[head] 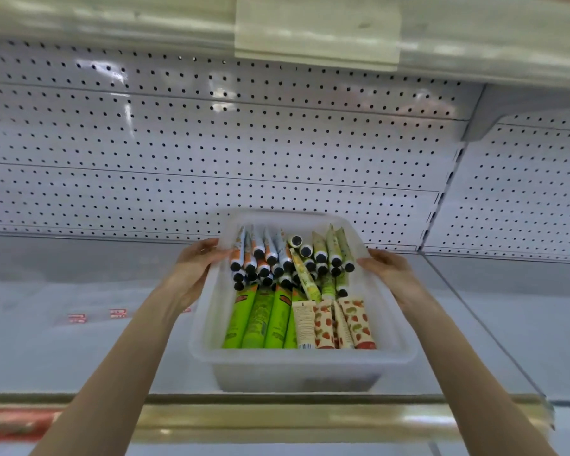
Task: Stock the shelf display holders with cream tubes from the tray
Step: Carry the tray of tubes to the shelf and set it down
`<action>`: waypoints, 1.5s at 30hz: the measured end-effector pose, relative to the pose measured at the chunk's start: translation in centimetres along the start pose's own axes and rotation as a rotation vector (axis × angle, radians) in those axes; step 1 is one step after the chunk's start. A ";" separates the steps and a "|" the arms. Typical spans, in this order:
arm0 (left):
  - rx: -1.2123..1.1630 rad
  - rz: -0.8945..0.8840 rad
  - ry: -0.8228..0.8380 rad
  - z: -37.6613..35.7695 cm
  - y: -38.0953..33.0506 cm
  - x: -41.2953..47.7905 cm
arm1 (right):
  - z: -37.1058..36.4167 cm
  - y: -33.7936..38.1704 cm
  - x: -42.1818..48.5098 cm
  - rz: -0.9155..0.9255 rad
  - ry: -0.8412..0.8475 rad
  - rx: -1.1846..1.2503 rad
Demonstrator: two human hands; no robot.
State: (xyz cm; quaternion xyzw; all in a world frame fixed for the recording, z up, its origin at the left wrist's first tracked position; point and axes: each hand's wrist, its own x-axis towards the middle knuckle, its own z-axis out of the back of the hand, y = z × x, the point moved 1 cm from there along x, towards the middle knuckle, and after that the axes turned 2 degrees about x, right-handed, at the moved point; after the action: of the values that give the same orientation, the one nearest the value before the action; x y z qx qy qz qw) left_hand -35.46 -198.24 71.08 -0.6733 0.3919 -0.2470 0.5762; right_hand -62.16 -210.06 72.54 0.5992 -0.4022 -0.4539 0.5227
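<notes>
A translucent white plastic tray [297,363] sits on the shelf in front of me, packed with cream tubes. Bright green tubes [260,320] lie at its front left, strawberry-print tubes [346,324] at its front right, and several black-capped tubes [277,258] are stacked at the back. My left hand [196,269] grips the tray's left rim near the far corner. My right hand [390,271] grips the right rim opposite. No display holders show clearly in this view.
The white shelf board [63,340] stretches left and right of the tray, with red labels [117,313] lying on it at left. A perforated back panel [211,153] rises behind. An upper shelf with a pale tag [316,31] hangs overhead. A gold price rail [277,419] runs along the front edge.
</notes>
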 end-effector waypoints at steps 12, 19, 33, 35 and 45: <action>-0.029 0.048 0.063 1.6 0.2 2.3 | -1.0 0.1 1.5 -0.058 0.036 -0.008; -0.035 0.077 0.068 2.1 0.2 3.3 | -1.3 0.3 2.2 -0.072 0.033 -0.085; 0.156 0.110 0.184 3.6 -1.1 3.8 | -3.0 0.2 1.8 0.054 -0.158 -0.520; 0.208 0.102 0.200 3.7 -1.3 3.6 | -3.1 0.3 1.3 0.048 -0.185 -0.508; 0.318 0.014 0.405 6.3 -2.2 2.2 | -6.3 1.7 -3.3 0.215 -0.402 -0.866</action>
State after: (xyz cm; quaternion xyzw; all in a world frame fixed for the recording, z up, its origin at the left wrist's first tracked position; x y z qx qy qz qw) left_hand -28.78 -196.30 71.66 -0.5084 0.4600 -0.4312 0.5864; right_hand -56.92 -205.47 74.86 0.1823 -0.3290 -0.6296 0.6797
